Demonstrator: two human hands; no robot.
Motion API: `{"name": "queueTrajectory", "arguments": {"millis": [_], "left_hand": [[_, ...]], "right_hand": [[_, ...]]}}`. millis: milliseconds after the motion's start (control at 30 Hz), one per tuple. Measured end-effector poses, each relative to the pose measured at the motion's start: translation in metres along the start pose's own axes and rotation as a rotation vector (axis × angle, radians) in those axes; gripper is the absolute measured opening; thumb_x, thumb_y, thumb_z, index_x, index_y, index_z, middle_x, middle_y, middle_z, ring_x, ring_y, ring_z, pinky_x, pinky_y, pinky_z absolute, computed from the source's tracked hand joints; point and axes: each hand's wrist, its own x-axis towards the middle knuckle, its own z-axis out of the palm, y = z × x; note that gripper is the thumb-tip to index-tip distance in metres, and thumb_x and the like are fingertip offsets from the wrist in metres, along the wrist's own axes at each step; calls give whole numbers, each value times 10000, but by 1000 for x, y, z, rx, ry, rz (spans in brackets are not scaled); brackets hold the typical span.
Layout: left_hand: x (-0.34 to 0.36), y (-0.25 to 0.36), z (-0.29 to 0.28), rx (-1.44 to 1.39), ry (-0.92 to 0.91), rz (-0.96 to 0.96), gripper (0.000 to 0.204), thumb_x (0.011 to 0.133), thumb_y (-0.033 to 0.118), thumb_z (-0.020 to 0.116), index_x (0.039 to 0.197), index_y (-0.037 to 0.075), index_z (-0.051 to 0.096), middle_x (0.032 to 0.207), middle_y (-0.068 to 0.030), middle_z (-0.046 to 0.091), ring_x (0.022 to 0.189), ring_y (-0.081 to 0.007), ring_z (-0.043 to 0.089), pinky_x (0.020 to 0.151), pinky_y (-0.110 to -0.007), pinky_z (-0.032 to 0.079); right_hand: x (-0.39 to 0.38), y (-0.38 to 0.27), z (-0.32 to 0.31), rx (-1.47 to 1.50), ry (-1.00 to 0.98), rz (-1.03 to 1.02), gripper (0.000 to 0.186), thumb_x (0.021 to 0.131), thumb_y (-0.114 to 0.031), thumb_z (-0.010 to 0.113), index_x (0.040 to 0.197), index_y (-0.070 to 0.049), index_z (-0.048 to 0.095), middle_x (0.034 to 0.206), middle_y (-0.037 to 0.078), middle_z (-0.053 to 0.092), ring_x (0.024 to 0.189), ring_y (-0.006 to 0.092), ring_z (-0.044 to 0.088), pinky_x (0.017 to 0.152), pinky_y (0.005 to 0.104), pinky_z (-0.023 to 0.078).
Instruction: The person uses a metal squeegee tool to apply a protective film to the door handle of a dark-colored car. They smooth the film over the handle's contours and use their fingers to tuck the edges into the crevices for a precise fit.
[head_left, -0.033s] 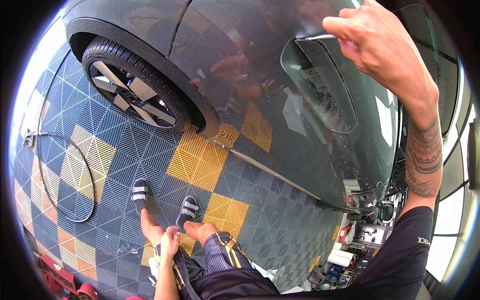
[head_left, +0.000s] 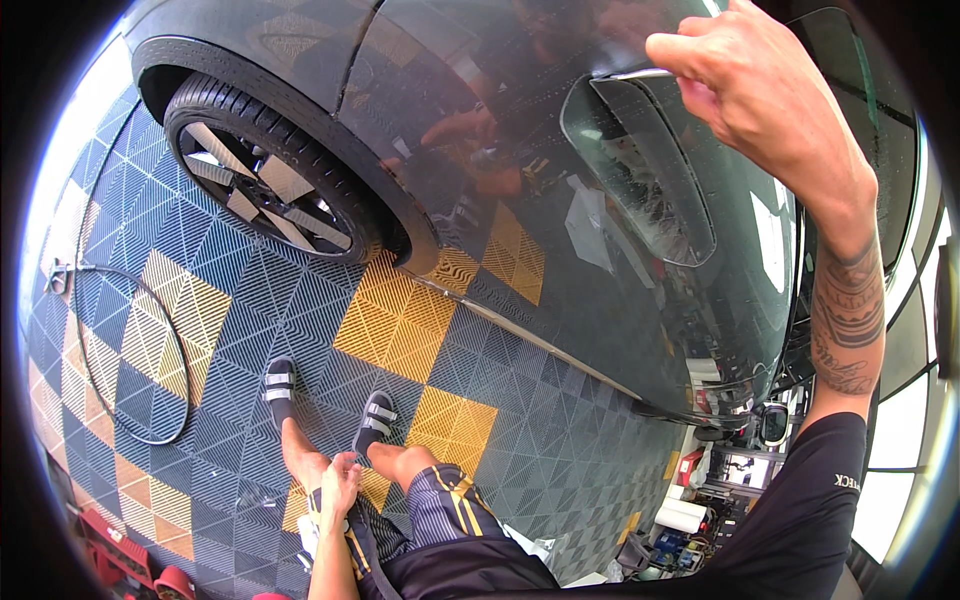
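Observation:
My right hand [head_left: 725, 85] is raised over the upper side of a dark, glossy car [head_left: 470, 130]. Its fingers are curled into a fist, and whatever they may pinch is hidden. Just left of and below that fist, a long rounded shape with a dark seam [head_left: 655, 170] stands out on the car's side; I cannot tell what part it is. Small droplets dot the paintwork. Down by my shorts [head_left: 455, 505], my left hand [head_left: 340, 485] hangs with loosely bent fingers and no visible object in it. Something white [head_left: 307, 532] shows beside that wrist.
A car wheel [head_left: 270, 175] with a spoked rim is at the upper left. A black hose [head_left: 185, 400] loops over the blue, grey and yellow tiled floor [head_left: 390, 320]. Red items [head_left: 115, 545] stand at the lower left; assorted supplies [head_left: 680, 535] crowd the lower right.

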Motion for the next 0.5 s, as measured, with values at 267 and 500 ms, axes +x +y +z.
{"name": "queueTrajectory", "arguments": {"millis": [267, 500], "left_hand": [[0, 5, -1, -15, -15, -40, 258, 909, 112, 531, 1129, -22, 544, 830, -138, 665, 709, -205, 671, 575, -317, 575], [1, 5, -3, 24, -21, -13, 264, 903, 123, 533, 1119, -28, 550, 828, -146, 674, 717, -215, 673, 595, -321, 572]], "right_hand": [[-4, 2, 7, 66, -25, 28, 214, 885, -133, 522, 676, -99, 495, 503, -9, 402, 452, 150, 367, 540, 310, 345], [-19, 2, 21, 217, 154, 57, 118, 774, -42, 613, 873, -58, 550, 696, 80, 518, 708, 294, 524, 698, 399, 436]]}}
